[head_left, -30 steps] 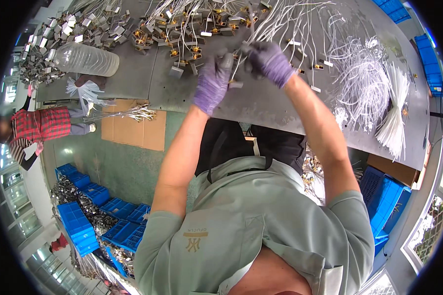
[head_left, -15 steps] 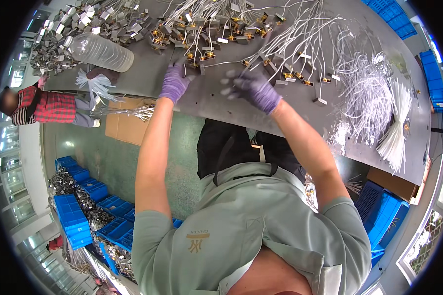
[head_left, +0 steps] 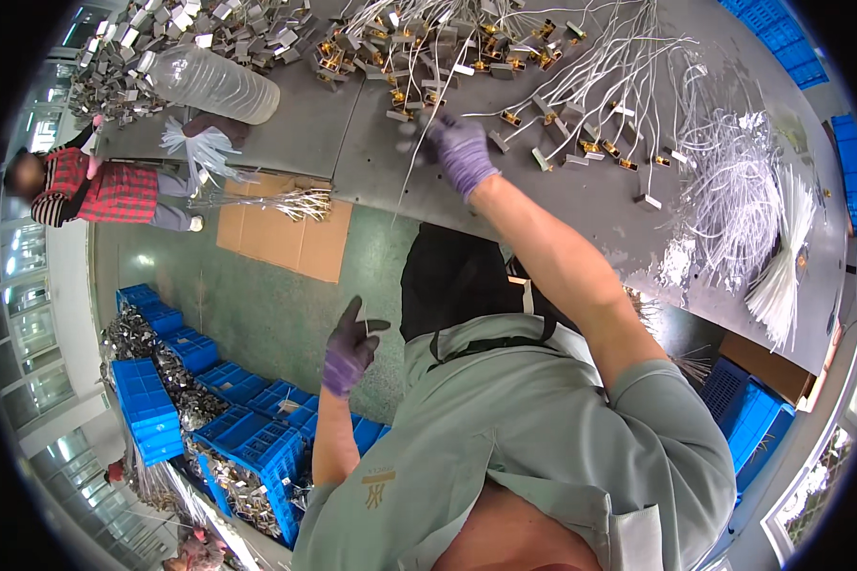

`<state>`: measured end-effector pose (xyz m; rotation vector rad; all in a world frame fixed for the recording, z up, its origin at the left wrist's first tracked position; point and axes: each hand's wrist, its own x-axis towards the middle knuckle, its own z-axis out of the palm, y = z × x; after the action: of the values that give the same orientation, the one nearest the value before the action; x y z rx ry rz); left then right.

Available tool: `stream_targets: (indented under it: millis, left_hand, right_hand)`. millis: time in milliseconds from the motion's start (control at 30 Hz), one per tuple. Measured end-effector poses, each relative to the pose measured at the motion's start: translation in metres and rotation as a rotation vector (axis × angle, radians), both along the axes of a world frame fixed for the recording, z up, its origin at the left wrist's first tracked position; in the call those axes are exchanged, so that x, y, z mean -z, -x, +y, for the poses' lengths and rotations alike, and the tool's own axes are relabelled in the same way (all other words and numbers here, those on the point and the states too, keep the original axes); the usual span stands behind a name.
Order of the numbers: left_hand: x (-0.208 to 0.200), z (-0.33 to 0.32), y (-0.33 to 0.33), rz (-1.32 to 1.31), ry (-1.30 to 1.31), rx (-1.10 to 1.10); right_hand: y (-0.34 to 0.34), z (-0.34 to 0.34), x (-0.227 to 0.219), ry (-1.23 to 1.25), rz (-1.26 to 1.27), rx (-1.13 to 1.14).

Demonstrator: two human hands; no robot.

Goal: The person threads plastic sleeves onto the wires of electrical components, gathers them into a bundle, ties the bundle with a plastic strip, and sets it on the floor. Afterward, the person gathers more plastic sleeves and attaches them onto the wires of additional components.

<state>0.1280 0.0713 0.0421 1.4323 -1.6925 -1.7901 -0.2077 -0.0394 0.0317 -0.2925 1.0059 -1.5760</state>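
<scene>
My right hand (head_left: pixel 459 152), in a purple glove with dark fingertips, reaches over the table at the near edge of a pile of wired connectors (head_left: pixel 490 52). These are small grey metal blocks with gold-coloured parts and white wires. A white wire (head_left: pixel 415 164) runs past its fingers toward the table's near edge. The fingers are blurred and partly hidden, so a grip cannot be made out. My left hand (head_left: pixel 350 354), gloved the same way, is off the table above the floor. Its forefinger and thumb stand apart, and no object shows clearly in it.
Loose metal blocks (head_left: pixel 129 57) heap at the far left beside a clear plastic bottle (head_left: pixel 214 86). At the right lie tangled white wires (head_left: pixel 733 205) and a white bundle (head_left: pixel 783 266). Blue crates (head_left: pixel 148 404) stand on the floor at left. A person in a red checked garment (head_left: pixel 114 190) stands beyond.
My left hand has left the table edge and swung down and back toward my body. My right hand has moved left to the near connectors. The view has shifted slightly.
</scene>
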Motion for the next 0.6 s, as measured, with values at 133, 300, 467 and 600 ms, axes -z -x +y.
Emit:
stream_targets:
  millis: [133,300,467,600]
  left_hand:
    - [0.033,0.010,-0.036,-0.003,-0.065,-0.037]
    - [0.048,0.001,-0.038,-0.068,-0.031,-0.124]
    - [0.042,-0.006,-0.031,-0.026,0.082,-0.108]
    - [-0.003,-0.016,0.015,0.034,0.129,0.032]
  right_hand:
    - [0.030,0.006,-0.028,0.086,0.085,0.222]
    - [0.058,0.014,-0.043,0.139,0.125,0.360]
    - [0.064,0.028,-0.046,0.128,0.166,0.317]
    - [0.033,0.048,-0.034,0.030,0.360,-0.099]
